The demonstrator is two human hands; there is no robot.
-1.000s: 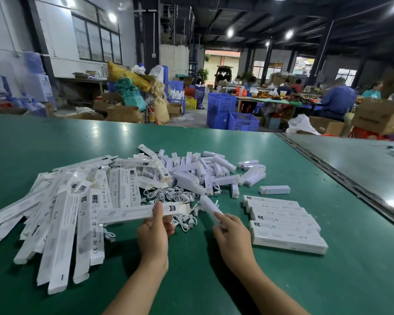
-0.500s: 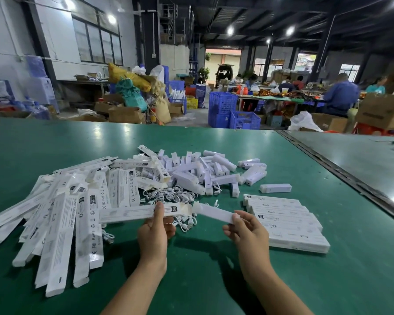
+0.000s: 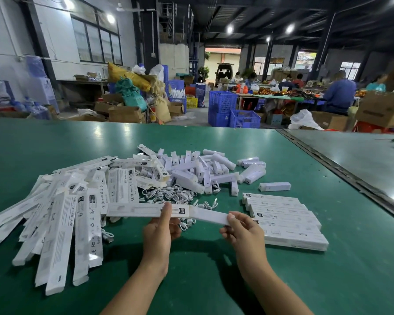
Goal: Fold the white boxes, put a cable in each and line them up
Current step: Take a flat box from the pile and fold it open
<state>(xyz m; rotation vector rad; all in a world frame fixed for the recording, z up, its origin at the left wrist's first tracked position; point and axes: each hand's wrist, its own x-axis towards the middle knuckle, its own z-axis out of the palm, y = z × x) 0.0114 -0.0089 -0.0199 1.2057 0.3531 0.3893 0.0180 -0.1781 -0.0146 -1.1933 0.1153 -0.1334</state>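
My left hand (image 3: 160,231) grips a long white box (image 3: 137,210) held level above the green table (image 3: 214,280), thumb on its top face near the right end. My right hand (image 3: 241,230) pinches a white bar-shaped insert (image 3: 208,215) whose left tip meets the box's open right end. A tangle of white cables (image 3: 168,194) lies just behind the box. A row of several filled boxes (image 3: 282,219) lies side by side to the right of my right hand.
Flat unfolded box sleeves (image 3: 62,214) fan out at the left. A heap of small white bars (image 3: 203,171) lies behind the cables, one loose bar (image 3: 274,186) to its right. A metal seam (image 3: 341,176) joins a second table. Blue crates and seated workers are far behind.
My right hand swung the white insert from pointing away to lying level, then brought its tip up to the box's open right end. The left hand kept the box still.
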